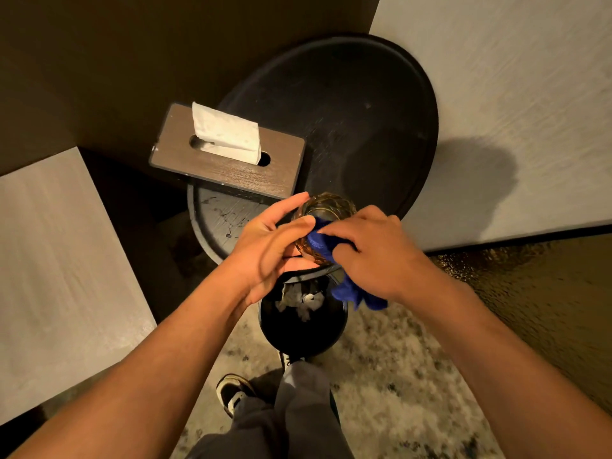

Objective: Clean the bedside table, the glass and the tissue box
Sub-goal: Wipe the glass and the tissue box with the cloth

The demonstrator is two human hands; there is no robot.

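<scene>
My left hand (273,241) grips a clear patterned glass (326,205), held tilted above the near edge of the round black bedside table (364,104). My right hand (374,253) presses a blue cloth (323,241) against the side of the glass; the cloth's loose end hangs below my wrist. A wooden tissue box (231,172) with a white tissue (225,132) sticking up sits on the table's left side, overhanging its edge. The lower part of the glass is hidden by my fingers and the cloth.
A black waste bin (303,329) with crumpled paper inside stands on the speckled carpet right under my hands. A lower round shelf (218,223) shows beneath the tissue box. Pale bedding lies at left (59,260) and right (513,94). My legs and shoes are at the bottom.
</scene>
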